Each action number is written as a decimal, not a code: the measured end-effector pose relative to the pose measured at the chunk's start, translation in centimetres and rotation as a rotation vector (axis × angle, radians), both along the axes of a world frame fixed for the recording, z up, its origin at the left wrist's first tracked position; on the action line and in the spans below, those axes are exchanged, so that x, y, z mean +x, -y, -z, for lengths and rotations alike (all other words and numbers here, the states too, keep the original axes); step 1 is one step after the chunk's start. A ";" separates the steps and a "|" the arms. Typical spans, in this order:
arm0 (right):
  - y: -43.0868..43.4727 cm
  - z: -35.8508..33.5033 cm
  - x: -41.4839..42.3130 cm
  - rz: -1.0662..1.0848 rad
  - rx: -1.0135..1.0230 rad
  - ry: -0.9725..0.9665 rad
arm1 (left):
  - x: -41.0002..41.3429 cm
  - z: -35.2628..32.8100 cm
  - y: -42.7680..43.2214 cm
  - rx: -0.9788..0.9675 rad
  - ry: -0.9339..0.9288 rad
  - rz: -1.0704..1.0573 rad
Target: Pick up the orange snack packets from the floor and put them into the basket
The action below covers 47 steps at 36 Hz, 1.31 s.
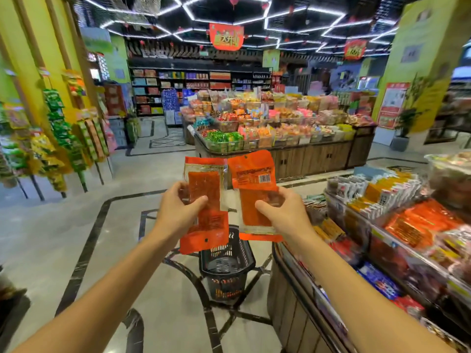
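Observation:
I hold two orange snack packets up in front of me, side by side at chest height. My left hand (178,207) grips the left packet (205,200) at its middle, thumb across the front. My right hand (283,212) pinches the right packet (254,189), whose barcode faces me. Below them, a black plastic basket (226,266) stands on the floor with some orange packets lying inside. Both packets hang above the basket's far rim.
A wooden display shelf (293,296) full of snack packs runs along my right, close to the basket. Hanging snack racks (63,138) line the left. A large island stand (275,138) of sweets sits ahead. Grey tiled floor (76,238) spreads to the left.

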State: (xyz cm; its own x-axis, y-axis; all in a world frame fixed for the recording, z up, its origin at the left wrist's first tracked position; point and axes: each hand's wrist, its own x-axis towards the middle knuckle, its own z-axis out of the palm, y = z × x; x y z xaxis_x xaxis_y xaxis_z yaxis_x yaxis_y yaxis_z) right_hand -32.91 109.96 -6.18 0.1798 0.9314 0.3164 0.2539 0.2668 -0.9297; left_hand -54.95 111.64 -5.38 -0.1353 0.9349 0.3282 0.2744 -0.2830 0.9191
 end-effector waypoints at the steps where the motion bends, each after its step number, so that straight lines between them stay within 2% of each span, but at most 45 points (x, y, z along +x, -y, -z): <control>1: -1.3 -0.1 0.0 0.002 -0.002 0.002 | 0.1 -0.1 -1.3 0.001 0.003 0.012; 14: -17.9 1.8 3.5 0.029 -0.044 -0.017 | 3.5 1.8 -18.9 -0.080 -0.029 0.018; 22: -32.4 3.1 7.1 -0.052 -0.089 -0.015 | 7.2 3.1 -31.4 -0.111 -0.041 -0.052; 31: -46.0 5.8 7.4 -0.122 -0.171 -0.011 | 7.7 5.7 -43.4 -0.185 -0.023 -0.124; 40: -60.2 14.3 4.7 -0.137 -0.324 -0.017 | 5.0 14.9 -58.0 -0.309 -0.036 -0.082; 47: -70.4 25.2 3.0 -0.061 -0.519 -0.102 | 3.2 26.5 -69.6 -0.546 0.011 -0.047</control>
